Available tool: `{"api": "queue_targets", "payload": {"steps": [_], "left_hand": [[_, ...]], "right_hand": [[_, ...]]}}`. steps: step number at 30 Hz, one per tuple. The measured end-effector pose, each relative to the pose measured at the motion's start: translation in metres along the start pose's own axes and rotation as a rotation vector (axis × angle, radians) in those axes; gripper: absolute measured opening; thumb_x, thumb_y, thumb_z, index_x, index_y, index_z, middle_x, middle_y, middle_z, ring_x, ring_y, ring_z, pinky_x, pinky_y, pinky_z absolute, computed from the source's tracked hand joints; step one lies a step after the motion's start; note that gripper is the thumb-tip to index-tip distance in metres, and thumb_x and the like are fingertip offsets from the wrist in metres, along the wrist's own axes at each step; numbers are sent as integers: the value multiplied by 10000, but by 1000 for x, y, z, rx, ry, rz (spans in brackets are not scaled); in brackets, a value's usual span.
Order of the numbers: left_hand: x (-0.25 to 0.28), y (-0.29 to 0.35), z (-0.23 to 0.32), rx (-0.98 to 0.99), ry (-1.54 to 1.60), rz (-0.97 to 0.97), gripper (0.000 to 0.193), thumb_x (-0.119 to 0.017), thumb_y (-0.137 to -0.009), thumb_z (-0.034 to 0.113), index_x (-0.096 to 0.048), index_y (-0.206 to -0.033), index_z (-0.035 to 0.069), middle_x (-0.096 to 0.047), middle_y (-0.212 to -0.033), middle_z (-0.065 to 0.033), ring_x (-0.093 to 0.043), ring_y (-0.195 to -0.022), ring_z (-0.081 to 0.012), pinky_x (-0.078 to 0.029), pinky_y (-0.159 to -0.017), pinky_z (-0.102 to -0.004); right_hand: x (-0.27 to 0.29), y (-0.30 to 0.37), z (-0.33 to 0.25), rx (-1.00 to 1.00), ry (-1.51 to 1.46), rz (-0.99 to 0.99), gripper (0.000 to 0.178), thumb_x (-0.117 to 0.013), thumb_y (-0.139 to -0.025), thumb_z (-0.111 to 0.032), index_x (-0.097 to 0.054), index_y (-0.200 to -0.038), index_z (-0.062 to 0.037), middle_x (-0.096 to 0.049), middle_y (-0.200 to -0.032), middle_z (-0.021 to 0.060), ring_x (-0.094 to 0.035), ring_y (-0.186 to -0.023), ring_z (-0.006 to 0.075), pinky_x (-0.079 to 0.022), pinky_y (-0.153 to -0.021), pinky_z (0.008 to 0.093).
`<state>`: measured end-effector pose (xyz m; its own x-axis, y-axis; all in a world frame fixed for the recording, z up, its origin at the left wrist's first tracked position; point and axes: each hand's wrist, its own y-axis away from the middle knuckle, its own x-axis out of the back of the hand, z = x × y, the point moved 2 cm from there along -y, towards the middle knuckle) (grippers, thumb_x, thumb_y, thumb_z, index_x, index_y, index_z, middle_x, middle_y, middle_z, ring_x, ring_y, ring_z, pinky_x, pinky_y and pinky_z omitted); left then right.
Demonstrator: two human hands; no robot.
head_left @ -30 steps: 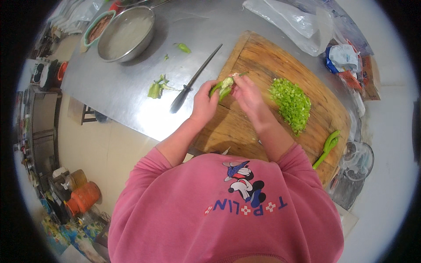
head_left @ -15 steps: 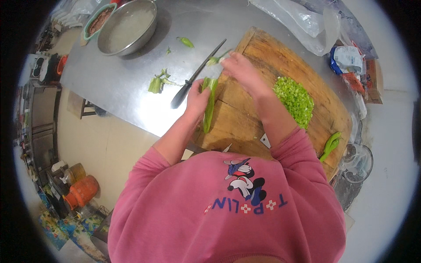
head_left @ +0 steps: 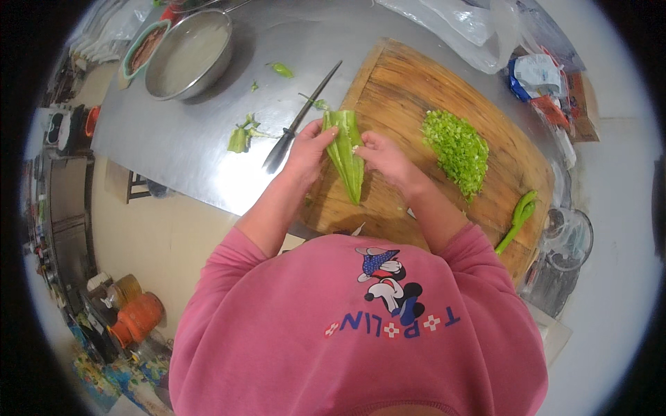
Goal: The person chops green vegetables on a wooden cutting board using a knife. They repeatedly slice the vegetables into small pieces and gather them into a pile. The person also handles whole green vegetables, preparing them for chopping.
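A green pepper (head_left: 345,163), slit and spread open with its pale inside showing, is held between my two hands over the near left part of the wooden cutting board (head_left: 388,83). My left hand (head_left: 309,151) grips its left edge, thumb on the inner face. My right hand (head_left: 383,159) is closed with its fingertips at the right edge, pale bits by them. A heap of chopped green pepper (head_left: 458,149) lies right of my right hand. At the board's right edge rest whole green peppers (head_left: 519,218). A pepper stem (head_left: 320,104) sits just beyond my left hand, by a slim dark knife-like tool (head_left: 305,114).
More pepper tops (head_left: 239,139) and a small green piece (head_left: 282,69) lie on the metal table (head_left: 180,152). At far left stand a steel bowl (head_left: 191,55) and a tub of brownish food (head_left: 144,50). Plastic bags (head_left: 472,28) and packages (head_left: 540,76) sit at far right.
My right hand has come back from beyond the board's left edge to the pepper, leaving the stem on the table. The pepper is now spread wider, its inside facing up.
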<state>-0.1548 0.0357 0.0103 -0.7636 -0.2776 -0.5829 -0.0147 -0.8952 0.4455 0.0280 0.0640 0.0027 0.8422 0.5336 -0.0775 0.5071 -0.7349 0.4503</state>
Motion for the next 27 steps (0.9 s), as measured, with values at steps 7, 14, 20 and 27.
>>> {"api": "queue_targets", "payload": {"steps": [7,14,20,27], "left_hand": [[-35,8,-34,-4,-362,-8,401,-639,-895,79,-513,-1266,-10,-631,-1080,-107,-611,-970,-190,-494,-855,-315],[-56,27,-78,51,-555,93,461,-621,-867,52,-501,-1304,-33,-624,-1105,-141,-600,-992,-215,-479,-854,-321],[-30,13,-75,-79,-425,276,410,-571,-883,17,-511,-1287,-16,-626,-1072,-129,-619,-957,-229,-515,-779,-334],[-59,14,-129,-66,-547,279,347,-603,-868,12,-555,-1211,-11,-627,-1019,-107,-597,-884,-201,-490,-756,-314]], "right_hand": [[24,30,2,-33,-51,165,190,-594,-943,-172,-563,-1061,-25,-632,-916,39,-601,-733,122,-493,-623,259],[47,61,-5,-15,-203,222,191,-591,-929,-109,-546,-1095,-25,-650,-963,86,-629,-925,165,-539,-750,325],[59,79,3,656,582,96,294,-580,-857,-101,-566,-1141,-29,-644,-1048,158,-615,-991,325,-498,-874,402],[120,188,49,363,1109,255,472,-699,-792,-256,-550,-1197,-66,-589,-1079,185,-562,-1036,379,-466,-859,467]]}}
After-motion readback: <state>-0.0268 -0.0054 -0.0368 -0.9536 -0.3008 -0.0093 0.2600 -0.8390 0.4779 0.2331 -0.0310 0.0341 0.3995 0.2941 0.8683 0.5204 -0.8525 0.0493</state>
